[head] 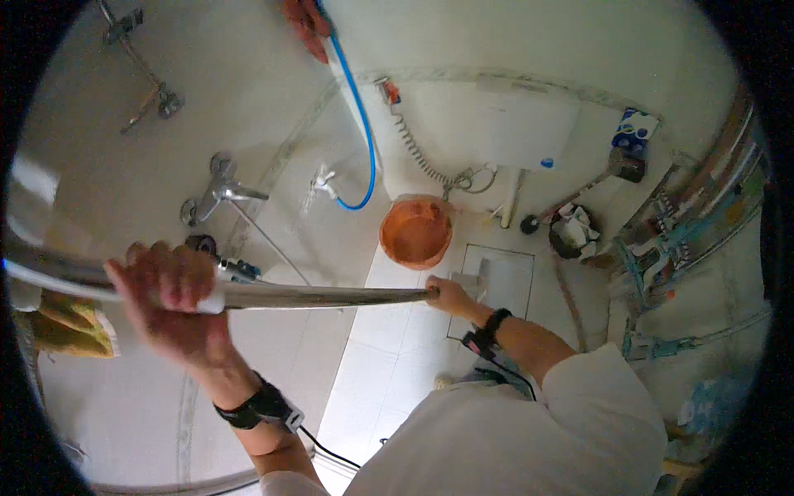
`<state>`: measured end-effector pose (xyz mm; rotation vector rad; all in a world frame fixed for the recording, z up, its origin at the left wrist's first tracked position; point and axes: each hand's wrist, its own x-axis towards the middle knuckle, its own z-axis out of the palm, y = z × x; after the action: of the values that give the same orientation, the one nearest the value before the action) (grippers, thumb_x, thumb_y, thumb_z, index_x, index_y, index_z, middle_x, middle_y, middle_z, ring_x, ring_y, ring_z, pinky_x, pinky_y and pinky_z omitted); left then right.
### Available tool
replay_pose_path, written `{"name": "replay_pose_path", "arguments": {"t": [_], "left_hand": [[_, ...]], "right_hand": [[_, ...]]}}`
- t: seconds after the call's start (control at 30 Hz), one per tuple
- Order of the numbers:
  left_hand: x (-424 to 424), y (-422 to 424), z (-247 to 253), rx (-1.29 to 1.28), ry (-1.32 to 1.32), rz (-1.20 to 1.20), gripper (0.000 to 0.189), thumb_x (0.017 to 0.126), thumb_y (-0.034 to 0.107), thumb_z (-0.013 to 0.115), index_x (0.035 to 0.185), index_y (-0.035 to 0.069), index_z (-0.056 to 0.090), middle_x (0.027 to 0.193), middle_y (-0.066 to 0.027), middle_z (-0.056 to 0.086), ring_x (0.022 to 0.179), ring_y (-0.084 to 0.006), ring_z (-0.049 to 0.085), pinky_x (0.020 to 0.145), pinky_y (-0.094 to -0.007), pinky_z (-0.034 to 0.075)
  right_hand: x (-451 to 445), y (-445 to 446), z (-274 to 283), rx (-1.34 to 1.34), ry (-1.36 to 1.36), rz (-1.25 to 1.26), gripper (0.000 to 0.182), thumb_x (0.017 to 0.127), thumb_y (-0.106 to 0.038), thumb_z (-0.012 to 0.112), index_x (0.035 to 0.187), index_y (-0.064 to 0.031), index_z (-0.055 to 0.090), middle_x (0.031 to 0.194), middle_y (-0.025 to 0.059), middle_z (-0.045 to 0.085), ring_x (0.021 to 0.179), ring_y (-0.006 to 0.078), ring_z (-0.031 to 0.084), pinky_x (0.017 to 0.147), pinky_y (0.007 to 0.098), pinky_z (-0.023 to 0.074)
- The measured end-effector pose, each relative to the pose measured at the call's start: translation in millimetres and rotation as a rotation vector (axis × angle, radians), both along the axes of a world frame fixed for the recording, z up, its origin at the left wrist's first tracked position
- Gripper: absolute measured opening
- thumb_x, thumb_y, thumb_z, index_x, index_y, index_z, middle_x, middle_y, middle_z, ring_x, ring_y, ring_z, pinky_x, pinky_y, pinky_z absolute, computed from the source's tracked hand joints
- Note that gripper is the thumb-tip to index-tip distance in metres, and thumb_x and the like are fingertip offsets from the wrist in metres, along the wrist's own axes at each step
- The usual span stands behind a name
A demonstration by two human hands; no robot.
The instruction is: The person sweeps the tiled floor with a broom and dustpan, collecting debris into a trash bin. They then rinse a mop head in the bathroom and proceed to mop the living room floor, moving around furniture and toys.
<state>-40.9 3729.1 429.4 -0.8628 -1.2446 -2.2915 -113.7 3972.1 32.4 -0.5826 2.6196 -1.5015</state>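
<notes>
A long grey metallic bar (329, 296) runs from the left rim to the middle of the view. My left hand (173, 291) is closed around its left part, with a small white piece (213, 300) showing beside the fingers; what that piece is cannot be told. At the bar's right end, my right hand (450, 297) grips the tip with curled fingers. Black bands with dark cables sit on both wrists. Beyond the right hand, an orange-brown plastic bucket (414, 234) stands on the tiled floor by the wall.
A blue hose (372, 149) hangs from a wall tap (324, 181). A mixer tap (223, 191) is at left, above a yellow towel (71, 327). A white cistern (521, 130), a plunger (626, 166), a bin with paper (574, 230) and a tangled metal rack (657, 254) stand right, beside a floor panel (496, 279).
</notes>
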Motion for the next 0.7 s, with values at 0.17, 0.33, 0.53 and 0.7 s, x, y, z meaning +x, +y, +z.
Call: {"name": "replay_pose_path", "arguments": {"t": [0.17,0.33,0.53,0.7], "left_hand": [[40.5,-95.7,7.0,0.061,0.027,0.103,0.032,0.089,0.031,0.044,0.065,0.011,0.035,0.055,0.0031,0.027,0.046,-0.0074,0.023,0.046,-0.0216,0.025],[59.4,-140.4,-3.5,0.152,-0.147,0.998,0.033,0.09,0.026,0.042,0.062,0.014,0.031,0.05,0.0046,0.023,0.041,-0.0067,0.02,0.041,-0.0213,0.022],[-9.8,-83.9,-125.0,0.197,-0.211,0.952,0.038,0.089,0.027,0.041,0.056,0.016,0.027,0.045,0.004,0.02,0.039,-0.0073,0.016,0.037,-0.024,0.015],[-30.8,-63.5,-163.4,0.289,-0.271,0.986,0.039,0.091,0.023,0.038,0.055,0.014,0.023,0.045,0.0035,0.019,0.04,-0.0076,0.015,0.039,-0.0235,0.016]], "right_hand": [[-42.6,-59.0,-4.5,0.107,0.239,0.125,0.017,0.07,-0.017,0.06,0.073,-0.0075,0.046,0.067,0.0133,0.053,0.066,0.034,0.053,0.056,0.043,0.039],[-95.3,-66.3,-15.1,0.261,0.184,0.293,0.014,0.07,-0.015,0.057,0.071,-0.0069,0.046,0.062,0.0142,0.052,0.063,0.0346,0.054,0.053,0.0445,0.0386],[-101.0,-182.8,99.4,0.145,0.283,0.619,0.02,0.063,-0.015,0.06,0.081,-0.009,0.053,0.064,0.0126,0.057,0.064,0.0325,0.058,0.057,0.0442,0.0422],[-144.2,-185.4,96.8,0.243,0.31,0.813,0.024,0.061,-0.014,0.059,0.084,-0.0095,0.055,0.065,0.0132,0.058,0.064,0.031,0.058,0.056,0.0434,0.0426]]}}
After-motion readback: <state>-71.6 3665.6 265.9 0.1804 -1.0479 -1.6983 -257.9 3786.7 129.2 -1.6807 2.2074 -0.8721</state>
